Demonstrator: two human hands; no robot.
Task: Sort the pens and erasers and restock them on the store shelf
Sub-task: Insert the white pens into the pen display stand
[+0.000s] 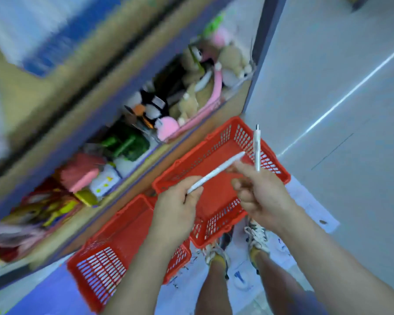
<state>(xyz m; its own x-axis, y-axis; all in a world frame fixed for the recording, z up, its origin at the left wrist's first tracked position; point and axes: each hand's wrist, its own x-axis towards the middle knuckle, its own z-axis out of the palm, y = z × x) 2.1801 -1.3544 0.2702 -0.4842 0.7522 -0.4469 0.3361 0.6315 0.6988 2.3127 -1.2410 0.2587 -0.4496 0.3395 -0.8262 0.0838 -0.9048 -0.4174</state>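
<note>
Pens: A slim white plastic pen (216,171) slants up to the right from the left hand (178,202). A white click pen with a silver push button (257,148) stands upright out of the right hand (263,194). Both are held in the air above the far basket.
Left hand: Thumb and curled fingers pinch the slanted pen at its lower end.
Right hand: The fingers curl round the foot of the upright pen. One finger reaches toward the slanted pen, but whether it touches cannot be told.
Baskets: A red slotted plastic basket (280,171) sits on the floor under the hands, with a second red basket (100,276) near and to its left. No stock shows in the parts of either that are in view.
Shelf: A wooden store shelf (134,185) runs along the left and far side, blurred by motion. It appears to hold plush toys (191,96) and bright packets.
Erasers: None can be made out.
Progress: Sorting looks nearly done, since the baskets show no stock. These two pens seem to be the last in hand and have yet to be placed on the shelf.
Floor: Paper sheets (305,201) lie under the person's laced sneakers (257,235).
</note>
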